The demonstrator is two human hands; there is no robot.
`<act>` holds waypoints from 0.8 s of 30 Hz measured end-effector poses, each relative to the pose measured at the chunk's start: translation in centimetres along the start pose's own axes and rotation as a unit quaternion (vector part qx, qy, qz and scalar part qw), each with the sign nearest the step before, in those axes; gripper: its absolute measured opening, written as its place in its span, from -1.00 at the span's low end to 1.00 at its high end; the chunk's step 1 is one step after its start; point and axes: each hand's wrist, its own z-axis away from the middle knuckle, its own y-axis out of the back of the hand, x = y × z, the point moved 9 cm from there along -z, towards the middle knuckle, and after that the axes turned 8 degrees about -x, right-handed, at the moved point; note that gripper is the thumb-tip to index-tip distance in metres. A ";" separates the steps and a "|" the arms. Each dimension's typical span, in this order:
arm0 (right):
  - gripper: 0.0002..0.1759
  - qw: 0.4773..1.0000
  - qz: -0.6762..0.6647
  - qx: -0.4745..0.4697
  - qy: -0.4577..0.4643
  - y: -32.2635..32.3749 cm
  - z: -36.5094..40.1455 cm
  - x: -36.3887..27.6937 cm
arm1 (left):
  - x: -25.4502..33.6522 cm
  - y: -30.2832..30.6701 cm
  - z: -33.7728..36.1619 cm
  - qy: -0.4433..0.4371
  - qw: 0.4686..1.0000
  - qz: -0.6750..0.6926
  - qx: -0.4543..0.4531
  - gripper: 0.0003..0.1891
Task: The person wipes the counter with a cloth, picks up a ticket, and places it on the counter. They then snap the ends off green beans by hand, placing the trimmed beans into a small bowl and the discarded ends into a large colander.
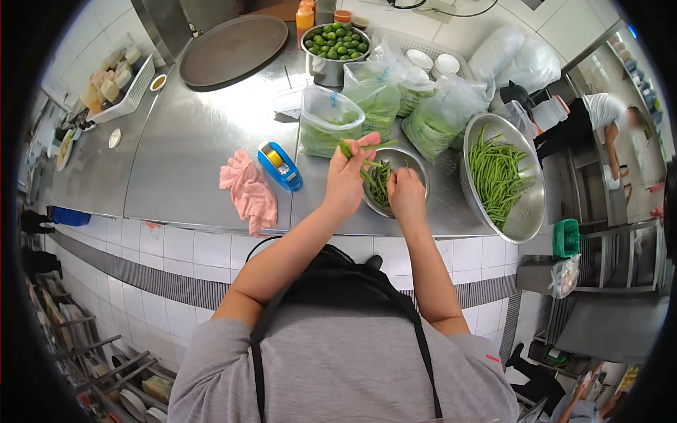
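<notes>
My left hand (345,176) is closed around a few green beans (381,146), which stick out to the right past the fingers. My right hand (407,192) is closed in a pinch over the right side of a small metal bowl (421,162); what its fingertips hold, if anything, is hidden. Dark green bean pieces (379,182) lie in that bowl. To the right, a large metal colander (537,204) holds many long green beans (496,176). Behind my hands stand plastic bags of cut green beans (324,134).
A blue tape dispenser (281,167) and a pink cloth (248,189) lie left of my hands. Farther back are a pot of green citrus fruit (328,70) and a round brown tray (233,53). Another person (610,123) stands at the right.
</notes>
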 end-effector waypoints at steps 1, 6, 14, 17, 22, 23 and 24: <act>-0.87 1.000 0.000 0.001 0.001 0.1 0.2 0.4 | 0.3 0.1 -0.1 -0.008 1.000 -0.010 0.005 -0.86; -0.80 0.978 -0.171 0.055 0.107 4.9 0.8 -4.2 | 0.2 1.2 -0.7 -0.008 0.999 -0.008 0.034 -0.86; -0.89 0.966 -0.213 0.082 0.118 4.9 0.4 -5.1 | -0.9 0.1 0.2 0.027 0.997 0.049 0.054 -0.85; -0.88 0.911 -0.412 0.030 -0.022 3.8 -0.1 -1.2 | -0.9 1.1 0.6 0.018 0.995 0.065 0.071 -0.84; -0.89 0.997 -0.030 0.019 0.069 3.0 0.9 -2.2 | -0.1 1.8 0.2 0.004 0.995 0.057 0.076 -0.85; -0.89 0.991 -0.092 0.027 0.093 2.9 1.2 -2.6 | 0.0 1.9 0.2 -0.002 0.995 0.055 0.078 -0.85; -0.88 0.981 -0.154 0.034 0.117 3.3 1.2 -3.3 | -0.1 1.7 0.0 -0.003 0.996 0.056 0.074 -0.85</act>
